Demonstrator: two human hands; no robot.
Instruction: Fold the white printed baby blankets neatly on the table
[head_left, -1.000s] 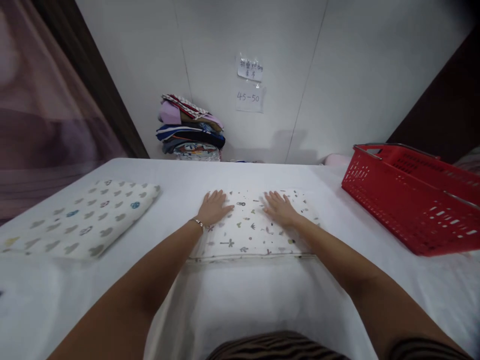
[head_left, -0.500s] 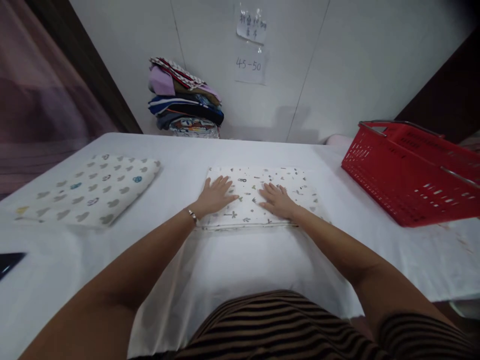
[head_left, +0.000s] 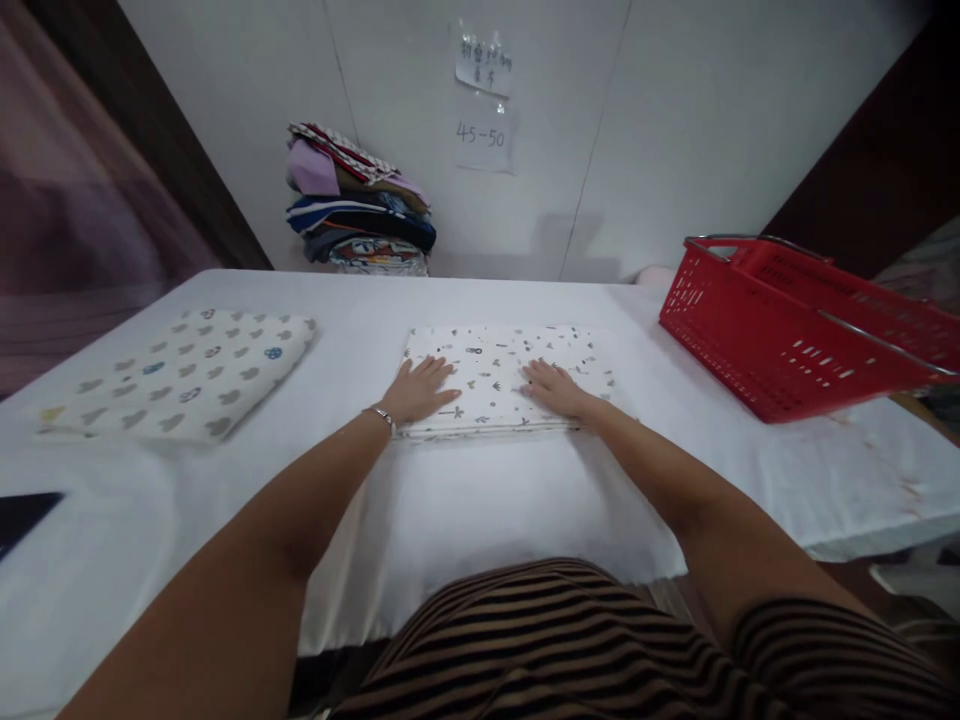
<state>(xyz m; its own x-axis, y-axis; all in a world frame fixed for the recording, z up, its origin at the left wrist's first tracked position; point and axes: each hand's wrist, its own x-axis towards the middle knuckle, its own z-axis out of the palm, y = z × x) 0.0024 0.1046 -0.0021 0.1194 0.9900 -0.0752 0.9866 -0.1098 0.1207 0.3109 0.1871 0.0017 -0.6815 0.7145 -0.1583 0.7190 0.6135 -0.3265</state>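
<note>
A folded white cloth (head_left: 495,375) with small plant-like prints lies flat on the white-covered table in front of me. My left hand (head_left: 420,390) rests palm down on its left part, fingers spread, a bracelet at the wrist. On the right part lies my right hand (head_left: 553,388), also flat with its fingers apart. Neither hand grips anything. Further left is a second folded cloth (head_left: 199,370), white with grey mouse-head shapes and a few coloured ones, apart from both hands.
A red plastic basket (head_left: 795,330) with metal handles stands on the table (head_left: 525,500) at the right. Behind the table's far edge is a stack of folded fabrics (head_left: 360,210) against the wall. A dark flat object (head_left: 26,515) lies at the left edge.
My view has shifted slightly, so the basket and wall signs appear further left. Both hands stay flat on the printed cloth, with little visible movement over it.
</note>
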